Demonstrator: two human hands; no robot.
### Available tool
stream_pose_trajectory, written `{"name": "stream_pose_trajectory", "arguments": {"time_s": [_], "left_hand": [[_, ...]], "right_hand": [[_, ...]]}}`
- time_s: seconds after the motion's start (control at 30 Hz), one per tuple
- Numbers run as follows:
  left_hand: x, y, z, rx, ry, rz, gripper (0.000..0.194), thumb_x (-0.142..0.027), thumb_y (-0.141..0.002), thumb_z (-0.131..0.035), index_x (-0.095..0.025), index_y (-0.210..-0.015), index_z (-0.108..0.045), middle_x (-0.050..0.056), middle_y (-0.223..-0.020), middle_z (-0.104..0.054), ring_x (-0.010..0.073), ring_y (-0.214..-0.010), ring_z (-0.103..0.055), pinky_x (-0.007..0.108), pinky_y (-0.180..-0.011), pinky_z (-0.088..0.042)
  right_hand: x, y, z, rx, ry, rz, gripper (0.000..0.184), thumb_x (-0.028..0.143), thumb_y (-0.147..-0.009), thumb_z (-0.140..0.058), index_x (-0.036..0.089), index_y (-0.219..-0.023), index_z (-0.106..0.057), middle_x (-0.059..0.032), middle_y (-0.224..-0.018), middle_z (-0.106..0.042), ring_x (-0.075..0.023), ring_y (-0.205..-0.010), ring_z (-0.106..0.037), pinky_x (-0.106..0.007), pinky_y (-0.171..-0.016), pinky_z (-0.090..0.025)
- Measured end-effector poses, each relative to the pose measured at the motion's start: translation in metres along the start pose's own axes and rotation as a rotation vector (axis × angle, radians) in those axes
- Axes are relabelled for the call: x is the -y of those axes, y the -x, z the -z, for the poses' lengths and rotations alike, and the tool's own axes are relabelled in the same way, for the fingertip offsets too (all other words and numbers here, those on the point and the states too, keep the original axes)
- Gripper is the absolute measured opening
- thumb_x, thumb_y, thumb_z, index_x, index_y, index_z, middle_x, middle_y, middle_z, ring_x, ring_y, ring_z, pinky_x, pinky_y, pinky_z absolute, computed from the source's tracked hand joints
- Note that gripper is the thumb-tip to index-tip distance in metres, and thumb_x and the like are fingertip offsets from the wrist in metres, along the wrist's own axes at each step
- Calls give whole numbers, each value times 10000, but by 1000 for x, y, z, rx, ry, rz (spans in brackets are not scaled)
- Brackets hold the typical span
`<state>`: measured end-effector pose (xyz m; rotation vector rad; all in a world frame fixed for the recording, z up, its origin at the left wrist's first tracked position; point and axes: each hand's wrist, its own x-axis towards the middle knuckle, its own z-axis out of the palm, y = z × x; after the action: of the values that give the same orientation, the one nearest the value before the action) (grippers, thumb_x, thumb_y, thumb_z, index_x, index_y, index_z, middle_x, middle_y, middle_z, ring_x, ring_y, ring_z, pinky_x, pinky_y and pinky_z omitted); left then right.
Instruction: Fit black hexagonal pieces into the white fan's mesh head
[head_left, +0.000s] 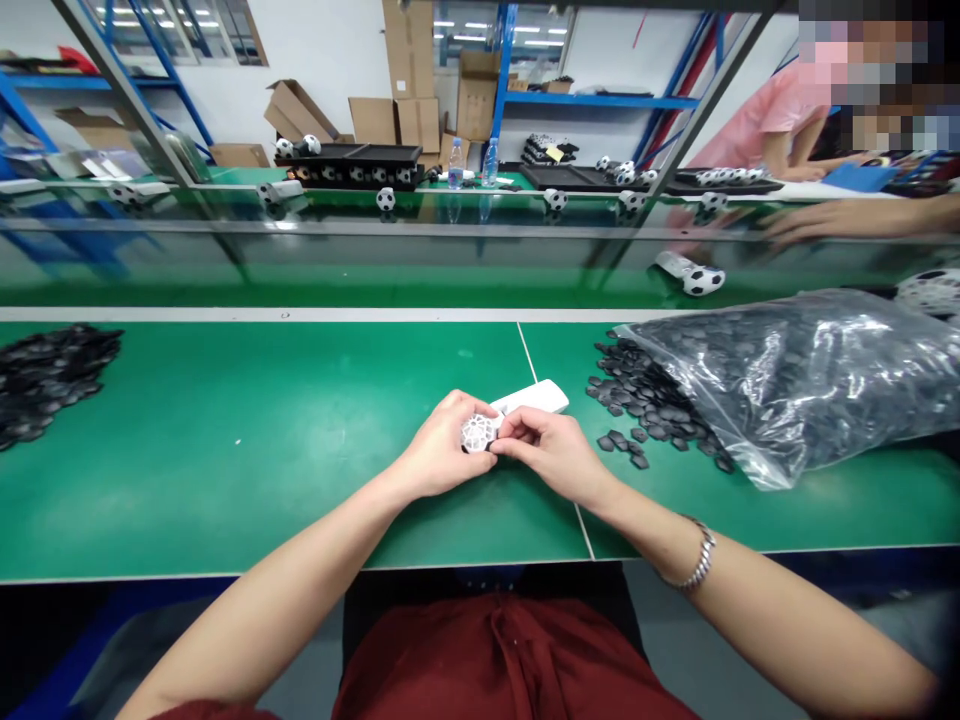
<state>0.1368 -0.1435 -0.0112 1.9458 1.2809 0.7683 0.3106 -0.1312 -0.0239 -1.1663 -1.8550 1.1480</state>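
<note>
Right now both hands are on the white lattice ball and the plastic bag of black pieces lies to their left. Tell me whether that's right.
Wrong on one point: the clear plastic bag of black pieces lies to the right of the hands, not the left, as the head view shows. The left hand and right hand are on the white lattice ball, as you said.

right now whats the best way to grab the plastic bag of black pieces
Pinch the open mouth of the clear plastic bag shut along its edge, coming from the near side with your right hand. That edge faces left with black pieces spilled out by it, so lifting the bag's right end would likely tip out more.
</note>
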Motion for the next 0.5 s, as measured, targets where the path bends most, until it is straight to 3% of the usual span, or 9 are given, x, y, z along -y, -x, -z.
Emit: {"name": "stream_pose_trajectory", "arguments": {"time_s": [0.27, 0.5], "left_hand": [[7, 2, -6, -47, -59, -54, 240, -268, -731, -503, -203, -958, -548, 46, -971, -543, 216, -927, -544, 352, -820, -462], [41, -8, -11, -100, -101, -59, 319, -408, -663, -581, -253, -940, -609, 40, -1023, -600, 259, -967, -590, 357, -837, -506]], "right_hand": [[-8, -4, -7, -63, 106, 58, 196, 355, -694, -715, 180, -696, -626, 42, -652, -605, -103, -620, -550, -192, -569, -401], [-8, 10, 7, -50, 240, 348, 254, 414, -770, -626, 176, -685, -609, 20, -673, -592, -104, -655, -536, -181, -632, -414]]}}
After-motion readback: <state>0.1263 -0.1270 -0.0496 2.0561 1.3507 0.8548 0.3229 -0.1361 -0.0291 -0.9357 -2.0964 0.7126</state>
